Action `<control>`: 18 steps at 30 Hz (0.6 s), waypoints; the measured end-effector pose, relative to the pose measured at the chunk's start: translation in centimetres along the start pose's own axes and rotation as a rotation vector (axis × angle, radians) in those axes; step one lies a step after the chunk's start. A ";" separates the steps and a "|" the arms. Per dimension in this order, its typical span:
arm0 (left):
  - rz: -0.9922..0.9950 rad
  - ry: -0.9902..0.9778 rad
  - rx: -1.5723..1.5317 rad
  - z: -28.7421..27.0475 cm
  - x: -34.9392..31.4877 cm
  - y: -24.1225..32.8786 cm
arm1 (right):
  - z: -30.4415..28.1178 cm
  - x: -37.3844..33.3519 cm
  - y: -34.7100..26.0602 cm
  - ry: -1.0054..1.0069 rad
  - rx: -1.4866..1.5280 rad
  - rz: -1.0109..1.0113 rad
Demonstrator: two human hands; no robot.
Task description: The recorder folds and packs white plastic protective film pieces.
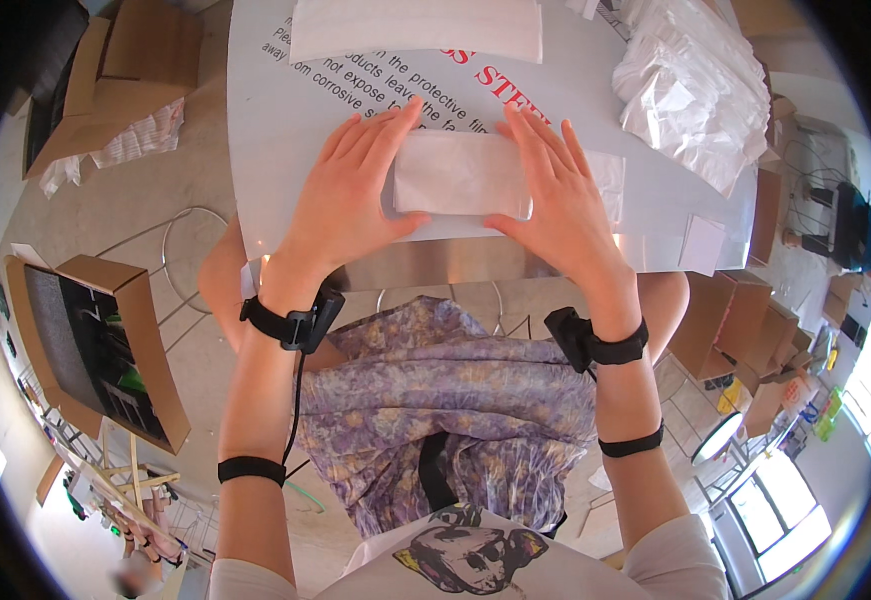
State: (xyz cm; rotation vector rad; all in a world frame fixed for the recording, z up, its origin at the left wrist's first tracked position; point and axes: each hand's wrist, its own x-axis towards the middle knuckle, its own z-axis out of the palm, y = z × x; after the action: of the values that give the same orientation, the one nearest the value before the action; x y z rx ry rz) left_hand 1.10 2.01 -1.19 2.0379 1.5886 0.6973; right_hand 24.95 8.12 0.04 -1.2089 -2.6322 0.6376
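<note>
A flat, white, folded rectangle of thin, plastic-looking sheet lies near the front edge of the table. At its left end is my left hand, fingers stretched away from me and thumb spread toward the near corner. My right hand flanks the other end, fingers extended, with its thumb at the near right corner. Both hands are open, framing the rectangle. Part of another white piece shows from behind my right hand.
The table has a grey printed film top. A long white folded piece lies at its far side. A heap of crinkled white sheets sits far right, a small white card near the right corner. Cardboard boxes stand on both sides.
</note>
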 end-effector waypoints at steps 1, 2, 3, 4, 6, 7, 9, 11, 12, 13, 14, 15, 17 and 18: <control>0.001 0.002 0.000 0.0 0.0 0.0 | -0.1 0.0 0.0 0.003 0.012 0.001; 0.001 0.004 0.000 -0.1 0.1 -0.1 | -0.1 0.0 0.1 0.007 0.024 0.003; 0.001 0.003 -0.002 -0.1 0.1 -0.1 | -0.1 -0.1 0.2 0.005 0.025 0.005; 0.020 0.015 0.016 0.0 0.2 -0.2 | -0.1 -0.2 0.2 0.015 0.037 0.004; 0.038 0.025 0.034 0.0 0.2 -0.2 | 0.1 -0.3 0.3 0.024 0.050 0.005; 0.039 0.036 0.035 0.1 0.1 -0.2 | 0.1 -0.3 0.3 0.026 0.040 0.008; 0.040 0.046 0.036 0.1 0.1 -0.3 | 0.2 -0.4 0.4 0.029 0.030 0.013; 0.036 0.029 0.018 0.0 0.0 -0.5 | 0.2 -0.5 0.4 0.017 0.038 0.012; 0.035 0.028 0.019 -0.1 0.0 -0.4 | 0.1 -0.4 0.2 0.017 0.040 0.011; 0.026 0.043 0.040 -0.2 -0.1 -0.3 | 0.0 -0.4 -0.2 0.081 0.082 0.027; 0.017 0.058 0.062 -0.3 -0.1 -0.2 | 0.1 -0.4 -0.6 0.145 0.125 0.043; 0.018 0.058 0.062 -0.2 -0.2 0.0 | 0.3 -0.3 -0.9 0.146 0.125 0.043; 0.064 0.215 0.117 0.7 -0.2 0.9 | 1.3 0.0 -2.1 0.390 0.798 0.106; 0.064 0.215 0.120 1.3 -0.3 1.7 | 1.9 0.3 -3.2 0.391 0.801 0.104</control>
State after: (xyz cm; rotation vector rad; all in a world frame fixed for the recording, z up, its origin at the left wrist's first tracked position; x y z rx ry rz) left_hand 3.10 1.28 -1.17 2.1692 1.7276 0.8895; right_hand 21.95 5.97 -0.21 -1.0582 -1.7183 1.1752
